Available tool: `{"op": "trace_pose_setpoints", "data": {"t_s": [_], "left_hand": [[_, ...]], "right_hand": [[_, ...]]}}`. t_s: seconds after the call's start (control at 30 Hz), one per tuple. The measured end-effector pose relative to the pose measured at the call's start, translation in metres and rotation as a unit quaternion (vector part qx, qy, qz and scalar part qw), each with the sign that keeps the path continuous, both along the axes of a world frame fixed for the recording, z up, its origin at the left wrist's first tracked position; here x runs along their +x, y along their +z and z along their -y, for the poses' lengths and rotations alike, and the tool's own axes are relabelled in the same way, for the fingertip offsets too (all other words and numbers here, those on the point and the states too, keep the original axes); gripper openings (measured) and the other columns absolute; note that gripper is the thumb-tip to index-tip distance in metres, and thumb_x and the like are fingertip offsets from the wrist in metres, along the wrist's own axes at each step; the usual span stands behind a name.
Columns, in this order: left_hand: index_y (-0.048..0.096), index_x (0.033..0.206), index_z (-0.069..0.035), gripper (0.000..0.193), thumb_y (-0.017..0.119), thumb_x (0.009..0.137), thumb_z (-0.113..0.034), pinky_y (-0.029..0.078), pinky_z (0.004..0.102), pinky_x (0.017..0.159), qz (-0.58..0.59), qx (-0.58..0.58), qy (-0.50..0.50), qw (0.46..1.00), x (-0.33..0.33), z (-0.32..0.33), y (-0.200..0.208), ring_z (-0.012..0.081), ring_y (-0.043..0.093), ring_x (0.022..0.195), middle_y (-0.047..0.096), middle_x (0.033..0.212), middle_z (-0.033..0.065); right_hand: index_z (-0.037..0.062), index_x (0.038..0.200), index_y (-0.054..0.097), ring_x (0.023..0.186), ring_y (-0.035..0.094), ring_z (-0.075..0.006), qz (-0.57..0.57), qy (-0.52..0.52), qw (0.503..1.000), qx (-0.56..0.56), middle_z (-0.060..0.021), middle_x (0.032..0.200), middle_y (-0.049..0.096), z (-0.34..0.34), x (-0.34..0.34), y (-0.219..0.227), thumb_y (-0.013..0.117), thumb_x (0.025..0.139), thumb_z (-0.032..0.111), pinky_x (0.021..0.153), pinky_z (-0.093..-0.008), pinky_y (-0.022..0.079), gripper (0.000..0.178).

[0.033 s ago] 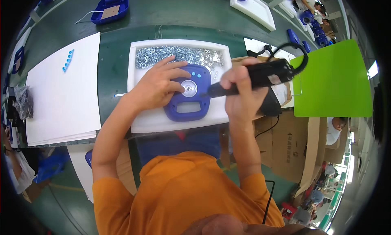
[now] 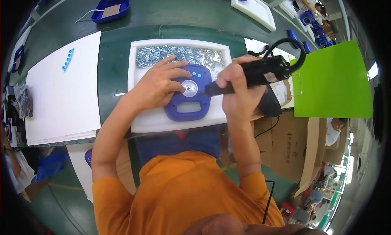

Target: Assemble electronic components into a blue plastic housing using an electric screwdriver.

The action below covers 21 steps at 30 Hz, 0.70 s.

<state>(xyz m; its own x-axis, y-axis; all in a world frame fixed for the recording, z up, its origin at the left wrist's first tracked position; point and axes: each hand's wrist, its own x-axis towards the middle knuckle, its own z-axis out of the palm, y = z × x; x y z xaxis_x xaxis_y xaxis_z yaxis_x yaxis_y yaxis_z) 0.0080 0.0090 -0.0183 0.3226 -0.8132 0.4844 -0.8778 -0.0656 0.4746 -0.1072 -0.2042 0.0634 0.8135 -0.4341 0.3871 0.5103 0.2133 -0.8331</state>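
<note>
A blue plastic housing (image 2: 190, 115) with a handle-like slot lies on a white foam tray (image 2: 142, 123). In its middle sits a clear round disc (image 2: 189, 88) with a metal centre. My left hand (image 2: 159, 82) rests across the housing's left side, fingers spread, the thumb touching the disc's edge. My right hand (image 2: 240, 92) is wrapped around a black power screwdriver (image 2: 260, 74) with a looped cable. The tool tilts, its front end above the housing's right edge, apart from the disc. Its tip is blurred.
Many small metal nuts (image 2: 163, 54) fill the tray's far side. White sheets (image 2: 65, 100) lie at left with a blue clip strip (image 2: 68, 60) on them. Another blue housing (image 2: 110, 9) stands farther back. A green board (image 2: 332, 80) and cardboard box (image 2: 289, 149) are at right.
My right hand has shifted slightly left with the power screwdriver, whose front end is now a little nearer the disc. My left hand and the housing stay in place.
</note>
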Motion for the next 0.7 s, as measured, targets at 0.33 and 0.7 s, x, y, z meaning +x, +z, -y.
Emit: {"op": "trace_pose_setpoints", "data": {"t_s": [0.33,0.7], "left_hand": [[0.089,0.095,-0.014,0.023,0.079,0.079,0.000,0.038,0.0607,0.138,0.019,0.004,0.011,1.000,-0.004,0.000,0.000,0.0336,0.060,0.155,0.077,0.140,0.0056],[0.088,0.094,-0.014,0.022,0.081,0.078,0.000,0.038,0.0608,0.138,0.022,0.003,0.014,1.000,-0.003,0.001,0.001,0.0333,0.060,0.155,0.076,0.138,0.0051]], "right_hand": [[0.0008,0.121,0.068,0.075,0.074,-0.0149,-0.008,0.020,0.997,-0.072,-0.0065,0.097,0.072,-0.028,0.020,-0.010,0.096,0.096,0.003,0.064,-0.0273,0.060,0.037],[0.0013,0.110,0.069,0.073,0.072,-0.0110,-0.031,0.030,0.994,-0.099,-0.0031,0.090,0.072,-0.029,0.025,-0.011,0.094,0.100,0.007,0.064,-0.0256,0.059,0.027]]}}
